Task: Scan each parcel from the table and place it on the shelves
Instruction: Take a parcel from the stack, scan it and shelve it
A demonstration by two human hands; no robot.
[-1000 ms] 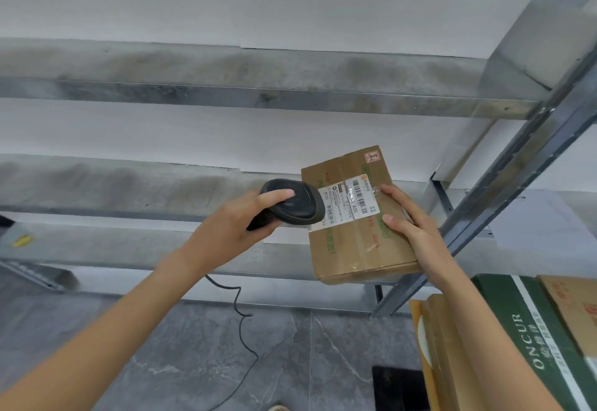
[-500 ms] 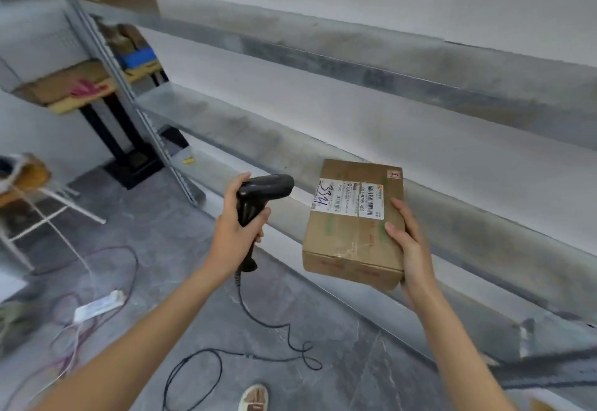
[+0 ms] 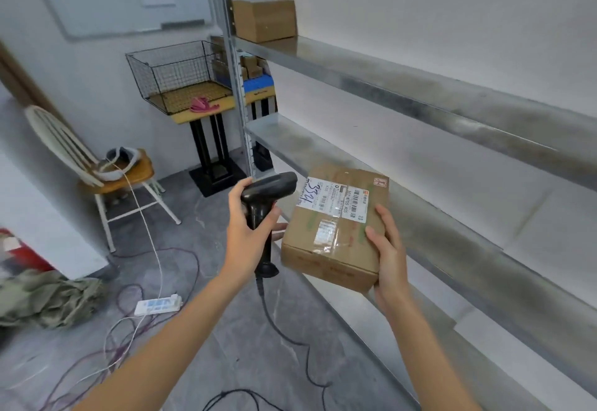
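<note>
A brown cardboard parcel (image 3: 332,242) with a white barcode label on top is gripped along its right side by my right hand (image 3: 387,255), level with the middle shelf (image 3: 323,148). My left hand (image 3: 247,233) grips the handle of a black corded barcode scanner (image 3: 268,186), just left of the parcel, its head beside the label. The metal shelves (image 3: 403,87) run along the wall on the right. One brown box (image 3: 263,19) stands at the far end of the top shelf.
A white chair (image 3: 97,168) with a bag stands at the left. Behind it is a wire basket (image 3: 174,74) on a small yellow table. A power strip (image 3: 158,304) and loose cables lie on the grey floor. Crumpled cloth (image 3: 48,297) lies at the lower left.
The view has swung left along the shelves, bringing the chair, basket and far shelf end into sight. The scanner has drawn back from the label and now stands upright beside the parcel.
</note>
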